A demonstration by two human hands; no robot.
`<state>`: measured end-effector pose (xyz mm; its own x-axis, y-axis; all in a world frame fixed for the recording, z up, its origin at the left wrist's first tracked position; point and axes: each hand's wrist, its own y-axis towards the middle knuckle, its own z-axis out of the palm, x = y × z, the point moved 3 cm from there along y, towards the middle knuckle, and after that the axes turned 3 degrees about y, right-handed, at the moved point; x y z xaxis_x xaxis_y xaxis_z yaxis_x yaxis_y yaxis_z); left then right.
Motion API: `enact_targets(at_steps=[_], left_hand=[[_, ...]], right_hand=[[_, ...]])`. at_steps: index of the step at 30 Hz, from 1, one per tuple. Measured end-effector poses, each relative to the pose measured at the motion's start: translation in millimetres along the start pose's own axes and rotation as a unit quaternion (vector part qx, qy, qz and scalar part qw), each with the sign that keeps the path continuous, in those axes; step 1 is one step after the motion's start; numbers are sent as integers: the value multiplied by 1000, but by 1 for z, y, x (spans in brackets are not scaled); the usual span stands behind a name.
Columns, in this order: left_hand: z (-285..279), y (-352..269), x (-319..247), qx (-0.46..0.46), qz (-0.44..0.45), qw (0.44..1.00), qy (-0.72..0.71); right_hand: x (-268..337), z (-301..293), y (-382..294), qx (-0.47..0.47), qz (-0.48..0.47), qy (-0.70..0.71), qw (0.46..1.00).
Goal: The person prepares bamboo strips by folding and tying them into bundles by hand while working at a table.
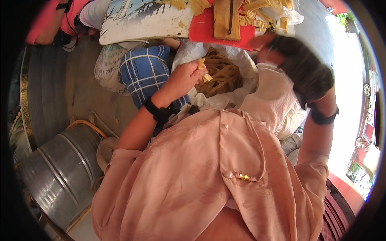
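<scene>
My left hand (pixel 184 76) pinches a short, pale yellow folded strip (pixel 206 76) between thumb and fingers. It is held over the left side of an open white plastic sack (pixel 248 87), inside which lie many long yellowish strips (pixel 221 70). My right hand (pixel 297 64), in a black glove with bare fingertips, is blurred near the right corner of a red mat (pixel 202 28). Whether its fingers hold anything is not clear. On the mat rests a wooden block (pixel 220 27) with a thin dark rod (pixel 230 18) along it.
Bunched yellow strips (pixel 265 12) lie beyond the block. A printed white board (pixel 144 30) forms the work surface at left. Blue plaid cloth (pixel 147 69) and a printed woven sack (pixel 108 69) sit below it. Another person's arm (pixel 49 27) shows upper left; a metal drum (pixel 63 177) stands lower left.
</scene>
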<state>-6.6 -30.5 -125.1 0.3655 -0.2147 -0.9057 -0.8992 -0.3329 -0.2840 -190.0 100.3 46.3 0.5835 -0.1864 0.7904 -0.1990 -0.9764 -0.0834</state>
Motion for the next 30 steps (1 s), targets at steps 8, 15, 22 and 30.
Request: enact_targets(at_steps=[8,15,22,30], left_hand=[[16,19,23,76,-39,991,103],[20,23,58,36,-23,998,52],[11,27,63,17,-177,977,-118],[11,29,72,-38,-199,952,-231]], right_hand=[[-149,173,23,240,70,-176,952],[-253,242,36,139,80,-284,945],[-251,217,47,167,70,-225,957],[-68,75,4,14,180,191,965]])
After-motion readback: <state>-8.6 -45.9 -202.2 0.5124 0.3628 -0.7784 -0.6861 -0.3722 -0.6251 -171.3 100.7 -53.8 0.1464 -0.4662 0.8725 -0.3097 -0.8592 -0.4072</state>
